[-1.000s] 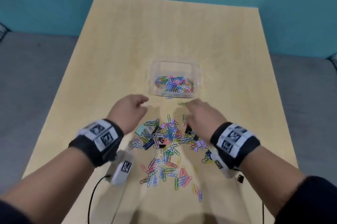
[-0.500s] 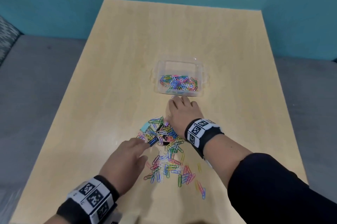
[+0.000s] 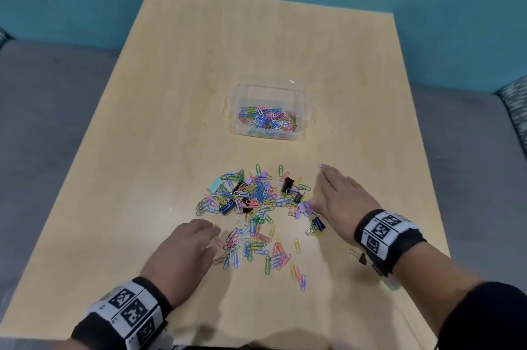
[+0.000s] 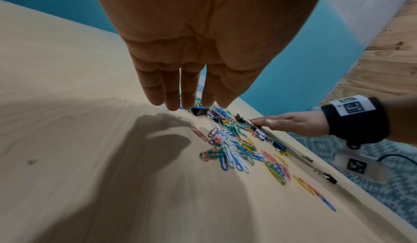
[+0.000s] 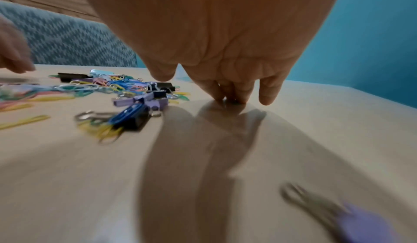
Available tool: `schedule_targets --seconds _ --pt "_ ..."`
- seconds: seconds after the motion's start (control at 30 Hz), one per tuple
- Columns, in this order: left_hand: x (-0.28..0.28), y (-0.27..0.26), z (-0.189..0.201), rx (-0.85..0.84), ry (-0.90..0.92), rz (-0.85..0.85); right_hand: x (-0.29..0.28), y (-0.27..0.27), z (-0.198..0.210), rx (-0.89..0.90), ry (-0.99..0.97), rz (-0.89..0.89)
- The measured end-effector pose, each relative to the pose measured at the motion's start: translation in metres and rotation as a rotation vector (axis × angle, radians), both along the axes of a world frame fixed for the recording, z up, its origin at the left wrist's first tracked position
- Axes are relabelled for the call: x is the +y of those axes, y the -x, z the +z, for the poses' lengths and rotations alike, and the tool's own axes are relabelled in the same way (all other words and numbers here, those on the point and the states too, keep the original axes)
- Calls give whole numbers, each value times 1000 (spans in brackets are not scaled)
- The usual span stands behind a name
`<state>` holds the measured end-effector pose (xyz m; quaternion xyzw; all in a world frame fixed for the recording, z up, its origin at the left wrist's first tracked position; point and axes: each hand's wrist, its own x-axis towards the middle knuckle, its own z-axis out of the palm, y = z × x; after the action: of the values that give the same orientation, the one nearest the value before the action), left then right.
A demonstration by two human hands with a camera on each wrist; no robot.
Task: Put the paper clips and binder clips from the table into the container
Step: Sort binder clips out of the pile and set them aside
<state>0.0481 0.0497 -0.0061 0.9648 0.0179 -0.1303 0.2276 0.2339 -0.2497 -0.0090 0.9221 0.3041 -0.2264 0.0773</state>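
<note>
Head view: both hands, left hand (image 3: 185, 252) and right hand (image 3: 339, 201), lie flat, empty, flanking the scattered coloured wire paper clips (image 3: 253, 207) mid-desk; light, slippery, likely best scooped together.

In the right wrist view, a motion-blurred lilac binder clip with wire handles (image 5: 352, 216) is cut off by the lower edge, the left hand (image 5: 13, 50) by the left edge, and the scattered coloured paper clips (image 5: 29, 93) smear together.
</note>
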Motion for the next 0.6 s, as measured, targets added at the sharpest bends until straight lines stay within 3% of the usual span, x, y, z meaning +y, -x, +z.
schedule_targets --seconds 0.23,0.37,0.47,0.6 --pt "-9 9 -7 -34 -17 -69 -22 90 7 75 21 -196" --pt "-13 9 -9 -26 -1 -87 -11 136 10 16 -120 -140" --pt "-13 9 -11 -34 13 -81 -4 131 19 -47 -228 -95" --pt "-12 9 -13 -55 6 -80 5 93 19 -117 -196 -155"
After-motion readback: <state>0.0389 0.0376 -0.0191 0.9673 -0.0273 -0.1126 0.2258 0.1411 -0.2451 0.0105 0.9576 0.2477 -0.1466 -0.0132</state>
